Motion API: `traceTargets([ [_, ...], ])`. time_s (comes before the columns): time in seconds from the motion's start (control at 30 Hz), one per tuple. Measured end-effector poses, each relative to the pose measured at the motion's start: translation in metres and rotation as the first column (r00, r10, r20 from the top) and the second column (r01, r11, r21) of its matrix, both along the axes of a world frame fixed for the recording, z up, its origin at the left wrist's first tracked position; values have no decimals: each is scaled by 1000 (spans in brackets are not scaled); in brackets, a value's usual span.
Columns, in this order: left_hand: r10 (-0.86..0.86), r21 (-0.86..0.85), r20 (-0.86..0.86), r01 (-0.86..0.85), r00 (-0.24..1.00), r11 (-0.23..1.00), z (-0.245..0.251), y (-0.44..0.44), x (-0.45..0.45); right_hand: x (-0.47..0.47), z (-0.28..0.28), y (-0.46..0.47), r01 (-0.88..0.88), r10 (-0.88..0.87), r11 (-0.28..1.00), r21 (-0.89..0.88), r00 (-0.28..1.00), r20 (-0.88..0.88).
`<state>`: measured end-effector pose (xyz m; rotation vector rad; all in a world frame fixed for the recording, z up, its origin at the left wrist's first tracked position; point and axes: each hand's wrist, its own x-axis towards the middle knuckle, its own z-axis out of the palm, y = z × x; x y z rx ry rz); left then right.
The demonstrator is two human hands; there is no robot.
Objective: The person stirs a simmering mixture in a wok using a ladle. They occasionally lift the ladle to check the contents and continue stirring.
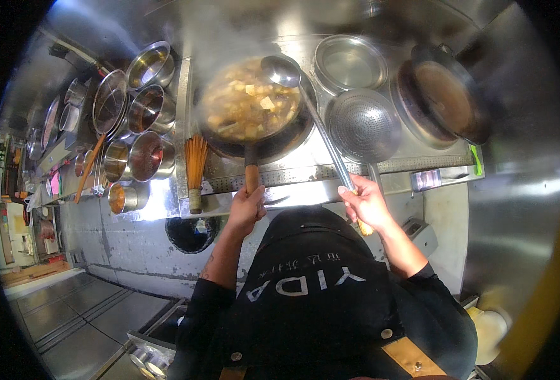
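My left hand [247,209] grips the wooden handle of a wok [251,154] that sits over the burner. In the wok steams a brown stew with pale tofu cubes [266,102]. My right hand [366,202] is closed around the handle of a long metal ladle [284,71]. The ladle's bowl is at the upper right of the food; whether it touches the food I cannot tell. Right of the ladle shaft, a perforated metal strainer [364,124] rests partly over a round metal pan of clear liquid [351,64].
A bamboo brush [195,173] lies left of the wok. Metal pots [151,156] and a wire strainer [110,102] stand further left. Another dark wok [446,95] leans on a round vessel at the right. A phone [426,180] lies at the counter's front edge.
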<state>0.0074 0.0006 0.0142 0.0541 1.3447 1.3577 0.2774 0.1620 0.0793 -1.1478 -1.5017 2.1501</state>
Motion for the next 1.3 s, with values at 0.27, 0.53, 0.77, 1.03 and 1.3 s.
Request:
traceTargets([
  [0.27,12,11,9,-12,1000,1000,-4,-5,1,-16,-1,-24,-8,5,999,39,997,77],
  [0.53,214,-173,183,-183,960,968,-45,-58,-1,-7,-2,-40,59,-59,998,1,998,25],
  [0.77,-239,-343,-52,207,970,916,-131,-152,6,12,1,-46,196,-204,967,-165,978,-36],
  [1.03,-419,-601,-97,282,903,747,-244,-284,-3,20,37,31,482,-484,875,-40,869,-102],
  [1.3,-426,-557,-394,157,815,816,-248,-342,11,-7,65,139,576,-537,813,88,798,-274],
])
